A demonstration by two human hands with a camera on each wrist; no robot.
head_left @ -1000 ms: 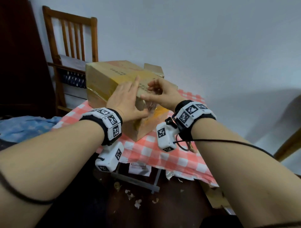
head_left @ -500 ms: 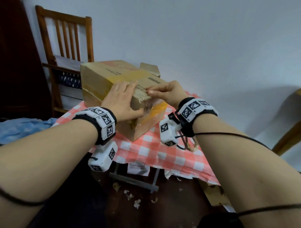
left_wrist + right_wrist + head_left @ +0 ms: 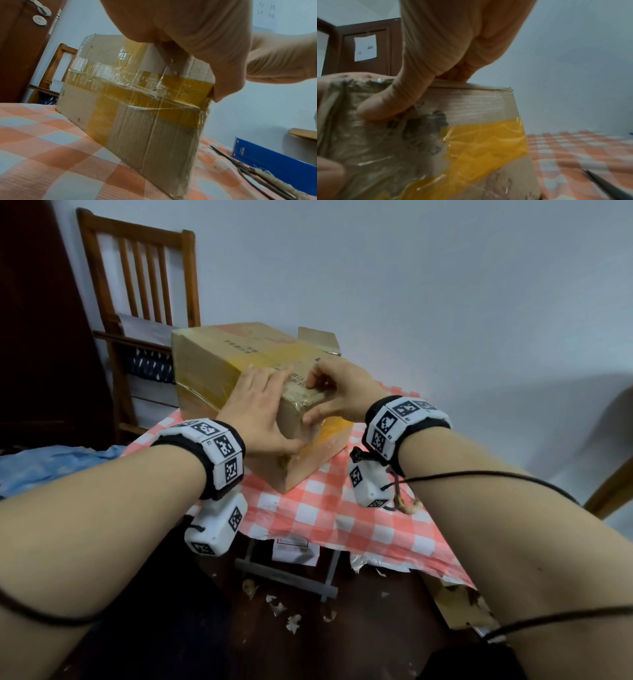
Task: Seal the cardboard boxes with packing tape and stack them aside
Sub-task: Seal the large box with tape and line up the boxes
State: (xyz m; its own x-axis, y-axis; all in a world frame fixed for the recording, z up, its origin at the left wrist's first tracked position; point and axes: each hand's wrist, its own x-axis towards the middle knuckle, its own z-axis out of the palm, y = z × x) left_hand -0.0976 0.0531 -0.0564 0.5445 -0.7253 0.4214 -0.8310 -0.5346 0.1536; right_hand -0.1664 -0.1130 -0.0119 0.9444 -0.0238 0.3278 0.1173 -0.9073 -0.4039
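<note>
A brown cardboard box [image 3: 236, 361] with yellow tape bands and clear tape stands on the checked tablecloth [image 3: 325, 508]. My left hand [image 3: 263, 405] lies on its near corner, fingers flat on top and thumb against the near face. My right hand [image 3: 334, 393] straddles the same corner. Its bent fingers press on the top and its thumb [image 3: 393, 101] presses the clear tape against the side face. The left wrist view shows the box [image 3: 137, 128] from low down, its side crossed by tape. The right wrist view shows the yellow tape [image 3: 488, 142] on the box side.
A smaller box [image 3: 318, 340] stands behind the big one. A blue tape dispenser [image 3: 274, 166] lies on the cloth to the right. A wooden chair [image 3: 137, 285] is at the back left, another chair's edge [image 3: 609, 491] at the right. Scraps litter the floor [image 3: 291, 618].
My right hand came down from above the box onto its top edge, with the thumb now on the side. My left fingers lowered flat onto the top.
</note>
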